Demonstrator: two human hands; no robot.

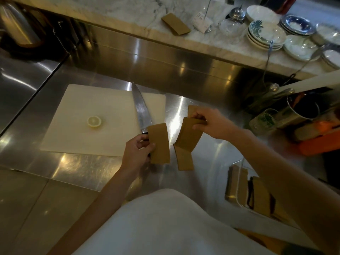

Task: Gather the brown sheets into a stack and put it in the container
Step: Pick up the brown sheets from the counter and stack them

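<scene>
A steel bench (193, 111) runs below a marble ledge (128, 15). The left hand (137, 151) has its grip closed on one brown sheet (159, 144), held upright over the knife (140, 109) handle. The right hand (213, 124) pinches a second sheet (187, 135), with a third (184, 161) flat on the bench under it. A lemon half (94, 121) sits on the white board (92, 107). A clear container (244, 190) at right holds more sheets. Another sheet (175, 24) lies on the ledge beside a slip (202, 22) whose writing is unreadable.

Brown sheet (159, 143) in left hand (137, 151), several brown sheets (187, 137) in right hand (211, 124), above steel counter (73, 168).
</scene>
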